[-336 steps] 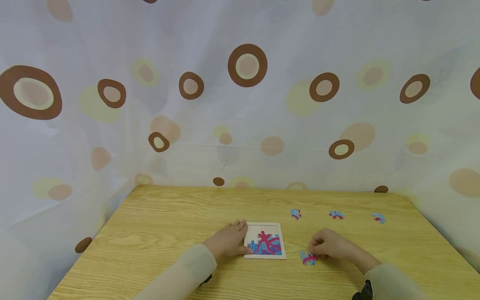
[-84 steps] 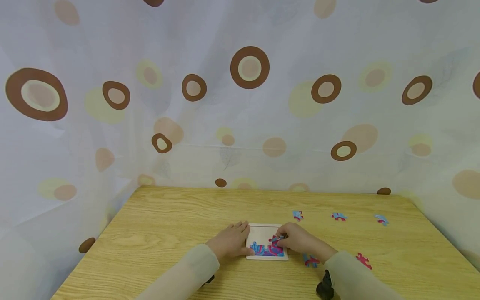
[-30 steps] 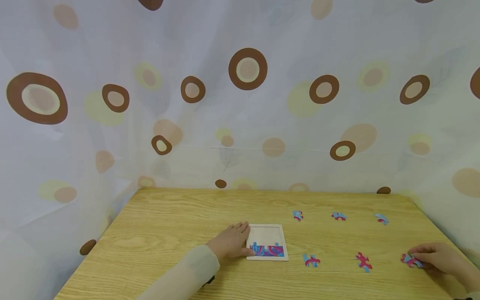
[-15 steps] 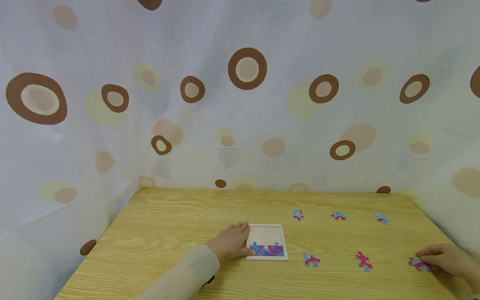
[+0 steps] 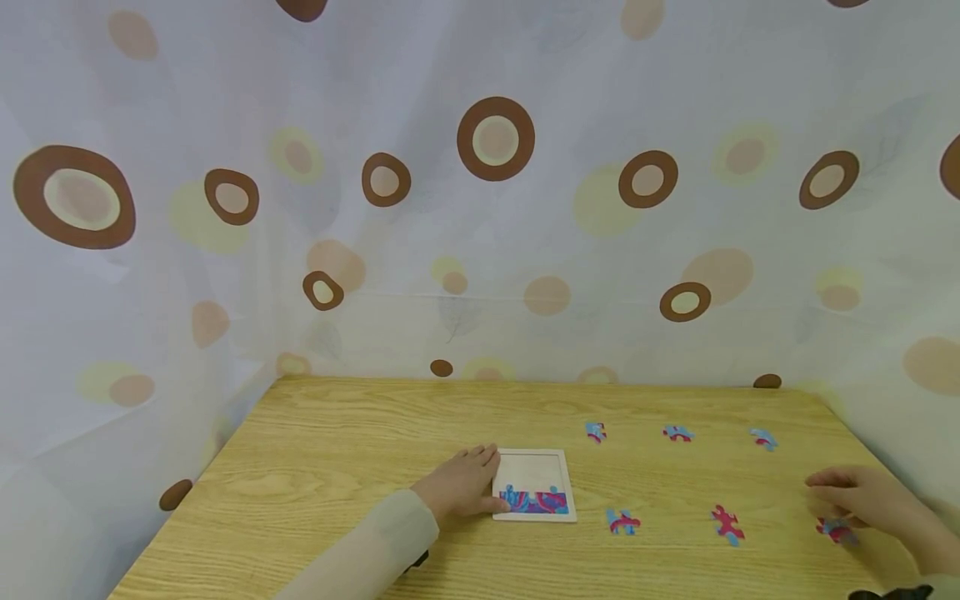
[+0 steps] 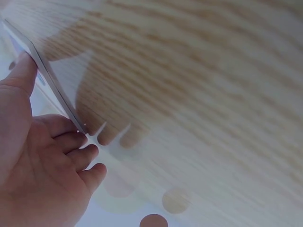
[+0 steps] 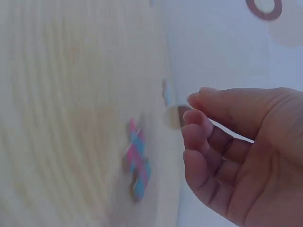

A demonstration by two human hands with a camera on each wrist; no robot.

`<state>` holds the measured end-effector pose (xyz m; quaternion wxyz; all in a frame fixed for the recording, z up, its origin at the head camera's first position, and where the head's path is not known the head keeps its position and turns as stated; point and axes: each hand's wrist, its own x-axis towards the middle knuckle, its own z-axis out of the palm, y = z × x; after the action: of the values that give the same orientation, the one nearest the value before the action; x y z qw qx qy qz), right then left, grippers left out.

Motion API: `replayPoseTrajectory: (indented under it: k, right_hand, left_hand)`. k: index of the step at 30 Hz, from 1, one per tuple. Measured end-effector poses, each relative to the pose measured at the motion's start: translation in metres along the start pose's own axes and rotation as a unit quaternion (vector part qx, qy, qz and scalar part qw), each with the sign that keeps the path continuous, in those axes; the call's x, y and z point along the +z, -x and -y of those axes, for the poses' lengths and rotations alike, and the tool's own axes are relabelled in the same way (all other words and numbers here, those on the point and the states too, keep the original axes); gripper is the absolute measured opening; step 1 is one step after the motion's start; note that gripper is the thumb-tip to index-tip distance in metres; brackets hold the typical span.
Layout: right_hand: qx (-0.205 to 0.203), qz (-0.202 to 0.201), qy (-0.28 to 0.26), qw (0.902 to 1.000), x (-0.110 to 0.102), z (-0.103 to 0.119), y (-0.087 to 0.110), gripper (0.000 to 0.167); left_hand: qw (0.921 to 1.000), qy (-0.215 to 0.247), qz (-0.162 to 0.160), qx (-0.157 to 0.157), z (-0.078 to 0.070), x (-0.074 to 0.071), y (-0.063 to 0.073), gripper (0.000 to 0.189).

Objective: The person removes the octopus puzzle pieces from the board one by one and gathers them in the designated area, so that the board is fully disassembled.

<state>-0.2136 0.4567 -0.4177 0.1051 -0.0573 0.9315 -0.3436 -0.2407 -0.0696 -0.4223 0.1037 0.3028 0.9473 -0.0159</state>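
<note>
A square white puzzle tray lies on the wooden table, with blue, purple and pink puzzle pieces along its near side and bare backing beyond them. My left hand rests along the tray's left edge. In the left wrist view its thumb lies on the tray's border, fingers against the rim. At the far right, my right hand is raised, fingers loosely bent and holding nothing. Below it a pink-and-blue jigsaw piece lies on the table, partly covered by the hand in the head view.
Loose jigsaw pieces lie right of the tray: a blue-and-pink one and a mostly pink one in the near row. Farther back are three more, left, middle and right. A patterned curtain surrounds the table.
Over these seconds, pieces have left the tray for the table. My right hand has set the last one down at far right, let go and lifted. My left hand has stayed at the tray.
</note>
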Motion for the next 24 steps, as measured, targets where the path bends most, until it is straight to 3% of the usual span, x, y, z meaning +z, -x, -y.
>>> replayPoseTrajectory:
  k: [6, 14, 24]
  right_hand:
    - [-0.016, -0.003, -0.007, 0.9998, 0.008, 0.050, -0.010, 0.043]
    - [-0.091, 0.001, -0.016, 0.9957, 0.041, 0.110, -0.034, 0.035]
    - [-0.189, 0.033, -0.004, 0.9814, 0.090, 0.175, -0.058, 0.026]
  left_hand:
    - [0.9999, -0.011, -0.002, 0.003, 0.002, 0.002, -0.001, 0.079]
    - [1.0000, 0.007, 0.002, 0.002, 0.002, 0.003, 0.000, 0.085]
    - [1.0000, 0.000, -0.004, 0.008, 0.001, 0.000, 0.001, 0.094]
